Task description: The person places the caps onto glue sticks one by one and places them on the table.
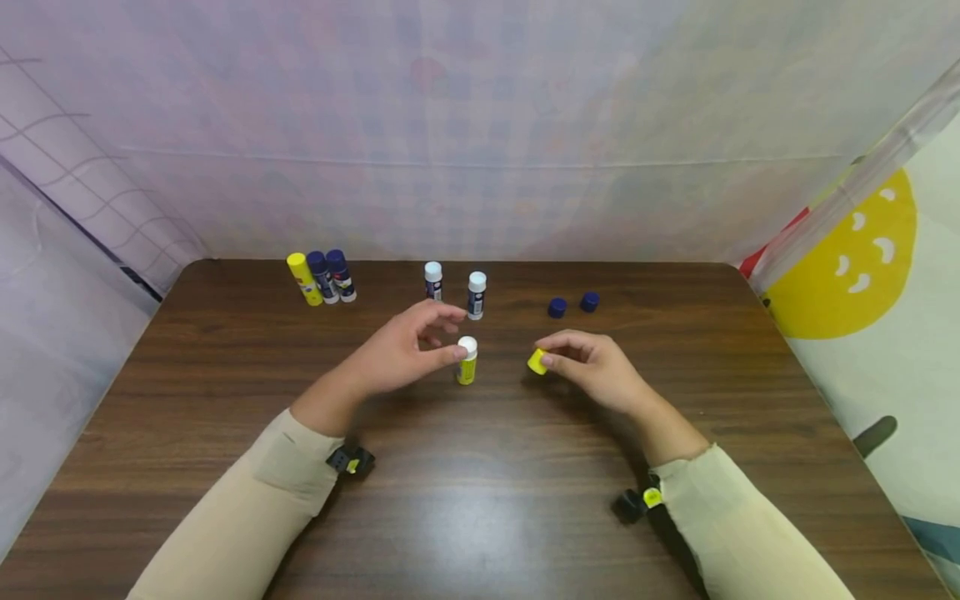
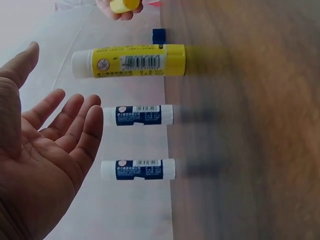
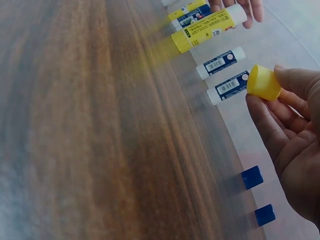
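Note:
An uncapped yellow glue stick (image 1: 467,367) stands upright on the table, its white top showing. Beside it, my left hand (image 1: 401,350) is held with fingers spread and loosely bent; the left wrist view shows a gap between that hand (image 2: 55,140) and the yellow stick (image 2: 135,61). My right hand (image 1: 596,367) pinches a yellow cap (image 1: 537,362) between thumb and fingers, off to the right of the stick. The cap's open end (image 3: 255,77) faces the sticks in the right wrist view.
Two uncapped blue glue sticks (image 1: 477,296) stand behind the yellow one. Two dark blue caps (image 1: 557,308) lie at the back right. At the back left stand a capped yellow stick (image 1: 304,279) and two capped blue ones (image 1: 341,277). A curtain (image 1: 480,167) hangs behind the table.

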Demonstrator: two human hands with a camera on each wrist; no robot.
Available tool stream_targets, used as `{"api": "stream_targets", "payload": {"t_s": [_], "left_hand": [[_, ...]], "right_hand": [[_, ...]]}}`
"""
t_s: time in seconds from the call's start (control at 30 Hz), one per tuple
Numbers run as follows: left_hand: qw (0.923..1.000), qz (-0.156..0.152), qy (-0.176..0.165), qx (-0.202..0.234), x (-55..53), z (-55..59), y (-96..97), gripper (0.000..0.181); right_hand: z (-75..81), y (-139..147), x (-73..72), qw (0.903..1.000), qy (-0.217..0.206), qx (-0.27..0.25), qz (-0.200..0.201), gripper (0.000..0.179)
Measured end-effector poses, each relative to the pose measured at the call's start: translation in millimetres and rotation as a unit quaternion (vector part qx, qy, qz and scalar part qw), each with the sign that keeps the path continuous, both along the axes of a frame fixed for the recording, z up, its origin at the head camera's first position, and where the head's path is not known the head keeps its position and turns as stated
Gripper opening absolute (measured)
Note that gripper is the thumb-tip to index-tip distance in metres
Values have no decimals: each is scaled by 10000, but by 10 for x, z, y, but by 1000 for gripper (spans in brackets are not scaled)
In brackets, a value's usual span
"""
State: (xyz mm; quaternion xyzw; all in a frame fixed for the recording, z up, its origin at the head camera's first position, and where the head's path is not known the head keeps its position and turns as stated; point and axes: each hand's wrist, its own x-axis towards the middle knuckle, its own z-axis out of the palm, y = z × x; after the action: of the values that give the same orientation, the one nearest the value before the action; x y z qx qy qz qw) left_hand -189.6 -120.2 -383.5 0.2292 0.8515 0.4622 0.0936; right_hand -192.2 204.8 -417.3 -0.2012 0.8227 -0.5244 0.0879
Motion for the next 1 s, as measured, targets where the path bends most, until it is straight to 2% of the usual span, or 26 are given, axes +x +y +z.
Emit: {"api": "stream_targets", "payload": {"t_s": [0.3,0.77,1.0], "left_hand": [[9995,-312,31,78,25,-80,90,57],[9985,-347,-312,-295,34,-140,131,66],[9974,-438,-303,-485,26,-163,149,66]], "right_hand": [[-1,11,-2,9999,35,2,-116,26],[-6,17,-4,9995,-3,-210,-215,28],[-8,14,-8,9994,4,-238,-239,29]]}}
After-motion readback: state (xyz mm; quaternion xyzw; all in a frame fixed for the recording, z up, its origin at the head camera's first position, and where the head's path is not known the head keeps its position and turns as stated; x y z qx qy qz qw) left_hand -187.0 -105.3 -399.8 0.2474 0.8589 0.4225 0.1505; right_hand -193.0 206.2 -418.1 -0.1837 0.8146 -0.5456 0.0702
